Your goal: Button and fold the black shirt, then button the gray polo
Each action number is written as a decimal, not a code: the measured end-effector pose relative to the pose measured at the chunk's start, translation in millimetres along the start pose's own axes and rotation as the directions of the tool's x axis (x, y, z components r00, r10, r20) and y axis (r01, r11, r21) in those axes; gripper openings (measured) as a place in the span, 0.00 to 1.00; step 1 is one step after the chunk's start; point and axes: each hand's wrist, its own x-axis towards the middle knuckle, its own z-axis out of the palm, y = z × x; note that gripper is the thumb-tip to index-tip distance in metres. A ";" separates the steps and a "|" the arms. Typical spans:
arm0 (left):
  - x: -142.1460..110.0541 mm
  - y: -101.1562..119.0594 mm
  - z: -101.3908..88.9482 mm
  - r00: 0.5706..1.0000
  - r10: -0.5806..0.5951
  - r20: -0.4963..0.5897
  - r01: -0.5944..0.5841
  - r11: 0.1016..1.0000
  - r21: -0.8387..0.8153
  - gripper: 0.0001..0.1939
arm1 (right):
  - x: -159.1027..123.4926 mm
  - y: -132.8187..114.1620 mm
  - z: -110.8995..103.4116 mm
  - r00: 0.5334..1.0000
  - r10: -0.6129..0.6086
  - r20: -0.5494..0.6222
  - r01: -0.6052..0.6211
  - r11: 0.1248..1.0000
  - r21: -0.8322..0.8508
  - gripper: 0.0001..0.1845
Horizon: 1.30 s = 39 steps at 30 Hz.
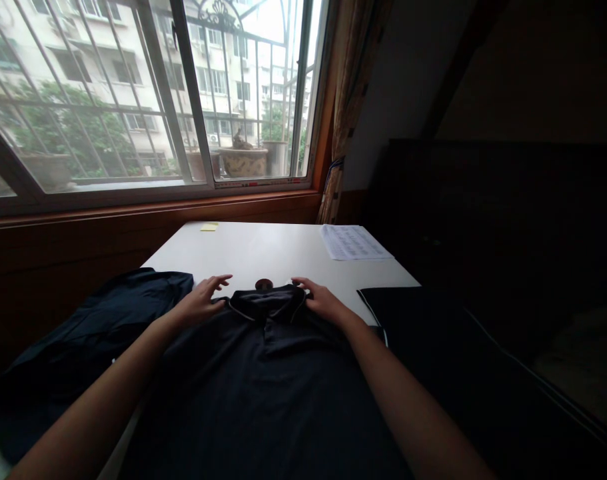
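Note:
A dark polo shirt (283, 387) lies front up on the white table (253, 250), its collar (246, 307) edged with a thin pale line. By the left side of the collar is my left hand (203, 301), fingers stretched and apart, the thumb close to the shirt's shoulder. On the other side my right hand (326, 303) rests at the collar and shoulder. Its index finger reaches out over the collar's edge, and I see no cloth pinched. Just beyond the collar sits a small round brown object (264, 284), partly hidden by the shirt.
Another dark garment (108, 327) lies at the left, over the table's edge. To the right is dark cloth with a white stripe (423, 353). Printed sheets (356, 241) and a yellow sticky note (209, 227) lie at the far edge, below a barred window (148, 100) and a curtain (350, 93).

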 end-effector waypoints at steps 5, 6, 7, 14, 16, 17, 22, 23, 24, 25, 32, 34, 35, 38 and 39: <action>17.3 -6.8 11.0 0.974 -0.123 0.188 0.165 0.959 -0.230 0.38 | 4.8 9.0 4.6 0.998 0.031 0.063 -0.032 0.999 0.023 0.35; 21.8 -7.0 11.7 0.973 -0.121 0.195 0.166 0.957 -0.236 0.38 | 6.9 9.5 3.5 0.996 0.029 0.082 -0.032 0.999 0.036 0.34; 26.2 -6.9 12.2 0.972 -0.117 0.204 0.166 0.956 -0.243 0.36 | 9.3 9.8 2.0 0.995 0.026 0.099 -0.031 0.998 0.051 0.34; 53.5 -7.7 18.4 0.982 -0.160 0.100 0.180 0.953 -0.245 0.25 | 32.9 8.2 -5.0 1.000 0.020 0.007 -0.020 0.999 0.037 0.26; 57.4 -9.7 25.2 0.984 -0.179 0.010 0.177 0.960 -0.217 0.29 | 39.5 8.7 -1.7 0.998 0.013 -0.061 -0.013 1.000 -0.004 0.25; 58.2 -11.0 29.8 0.982 -0.184 -0.040 0.173 0.965 -0.199 0.31 | 42.3 9.5 1.2 0.995 0.009 -0.095 -0.012 1.000 -0.027 0.26; 53.3 -19.2 54.6 0.953 -0.152 -0.261 0.141 0.988 -0.059 0.31 | 46.6 18.1 20.6 0.975 -0.023 -0.219 -0.015 0.985 -0.170 0.31; 51.9 -20.9 57.6 0.951 -0.132 -0.281 0.130 0.991 -0.026 0.31 | 45.9 20.0 23.5 0.973 -0.036 -0.226 -0.012 0.979 -0.206 0.31; 50.8 -22.5 59.5 0.951 -0.109 -0.290 0.115 0.993 0.004 0.31 | 45.1 21.6 25.6 0.973 -0.049 -0.226 -0.008 0.970 -0.242 0.30; 50.1 -24.1 60.3 0.953 -0.087 -0.291 0.100 0.995 0.030 0.31 | 44.3 23.0 26.8 0.973 -0.061 -0.221 -0.003 0.961 -0.277 0.30; 48.1 -27.6 51.3 0.953 -0.009 -0.304 0.041 0.994 0.100 0.27 | 45.5 28.8 26.4 0.978 -0.104 -0.183 0.012 0.896 -0.443 0.26; 46.3 -21.7 49.0 0.953 -0.008 -0.304 0.040 0.994 0.098 0.23 | 46.4 28.4 25.9 0.975 -0.118 -0.191 0.015 0.883 -0.470 0.25; 45.2 -17.6 48.5 0.955 -0.014 -0.297 0.045 0.994 0.099 0.20 | 46.3 27.3 25.4 0.972 -0.126 -0.198 0.015 0.876 -0.481 0.25; 42.2 -4.3 49.2 0.964 -0.036 -0.262 0.065 0.993 0.103 0.11 | 42.8 17.8 22.4 0.960 -0.148 -0.236 0.008 0.861 -0.509 0.26; 41.5 -0.7 50.1 0.968 -0.039 -0.246 0.066 0.992 0.104 0.08 | 40.4 12.5 21.5 0.954 -0.170 -0.248 0.021 0.860 -0.510 0.26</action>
